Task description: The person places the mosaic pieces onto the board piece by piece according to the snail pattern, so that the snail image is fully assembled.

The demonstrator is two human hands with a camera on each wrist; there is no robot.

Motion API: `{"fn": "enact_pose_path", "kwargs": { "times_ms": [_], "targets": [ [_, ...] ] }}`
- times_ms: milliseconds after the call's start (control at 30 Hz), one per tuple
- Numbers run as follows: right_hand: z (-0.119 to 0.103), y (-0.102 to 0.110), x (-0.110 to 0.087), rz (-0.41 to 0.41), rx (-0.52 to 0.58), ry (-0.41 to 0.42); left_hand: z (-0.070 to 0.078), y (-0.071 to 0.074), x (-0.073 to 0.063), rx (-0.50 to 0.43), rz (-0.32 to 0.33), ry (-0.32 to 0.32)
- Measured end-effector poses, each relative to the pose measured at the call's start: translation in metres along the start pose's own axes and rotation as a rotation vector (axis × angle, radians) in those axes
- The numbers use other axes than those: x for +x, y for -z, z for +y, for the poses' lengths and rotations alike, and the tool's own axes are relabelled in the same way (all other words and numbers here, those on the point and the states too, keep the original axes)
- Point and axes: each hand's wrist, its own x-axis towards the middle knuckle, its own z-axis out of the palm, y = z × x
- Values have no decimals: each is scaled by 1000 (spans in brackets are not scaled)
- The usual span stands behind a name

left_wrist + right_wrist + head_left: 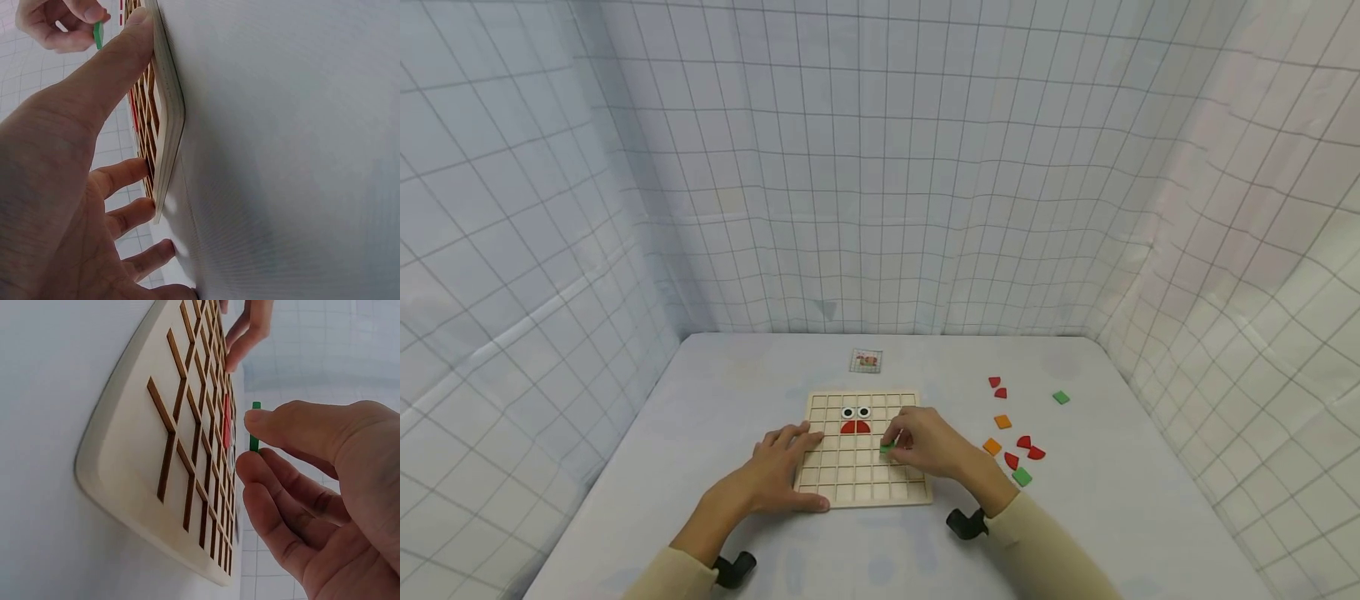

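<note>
A pale wooden board with a raised grid (855, 492) lies flat on the table. My left hand (772, 472) rests on its left side, thumb at the near left corner and fingers spread along the edge. Between thumb and fingertips, my right hand (931, 442) pinches a green square tile (254, 428) held just above the board, right of its middle. Two white eye tiles with black centres (847, 412) sit side by side in upper cells. Directly below them, two red quarter-round pieces (847, 427) fill neighbouring cells. The right hand covers part of the board's right side.
Right of the board lie loose pieces: orange squares (1003, 422), several red quarter-rounds (1036, 452), a near green tile (1022, 477) and a farther green tile (1061, 397). Behind the board lies a small picture card (867, 361). White grid-patterned curtains (880, 183) enclose the table.
</note>
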Motion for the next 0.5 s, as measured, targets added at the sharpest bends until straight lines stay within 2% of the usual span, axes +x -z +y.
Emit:
{"fn": "enact_pose_path", "kwargs": {
  "times_ms": [233, 500],
  "targets": [
    [1, -15, 20, 27, -30, 22, -1, 2, 0, 1, 10, -14],
    [0, -24, 30, 18, -11, -19, -2, 0, 0, -3, 6, -12]
  ]
}}
